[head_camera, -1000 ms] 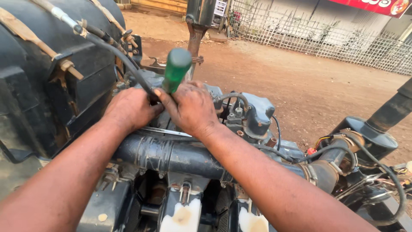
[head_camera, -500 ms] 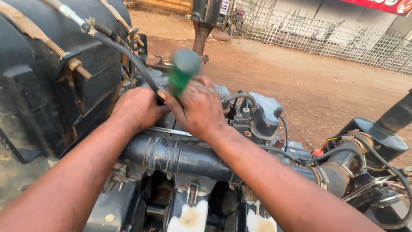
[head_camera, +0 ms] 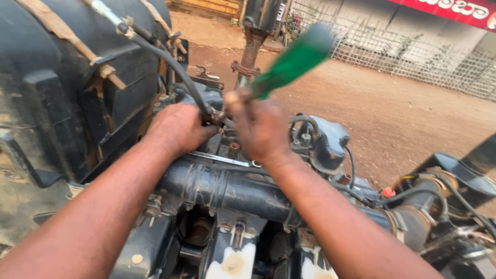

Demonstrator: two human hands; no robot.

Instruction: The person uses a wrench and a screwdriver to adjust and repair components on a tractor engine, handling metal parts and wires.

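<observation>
Head view: right hand [head_camera: 261,126] fisted round the green-handled screwdriver [head_camera: 294,61], handle tilted up-right, blurred, tip hidden at the hose fitting [head_camera: 216,118]. Left hand [head_camera: 178,126] clamps the black hose [head_camera: 165,59] just left of that fitting. Best keep shaft square, hose steady, w/ firm downward push

The translucent green plastic screwdriver handle [head_camera: 297,59] is looking glossy, while the thick black rubber hose [head_camera: 227,188] is appearing matt and dusty, the thin black rubber cable [head_camera: 170,64] smooth, and the big black plastic housing [head_camera: 57,98] scuffed.
</observation>
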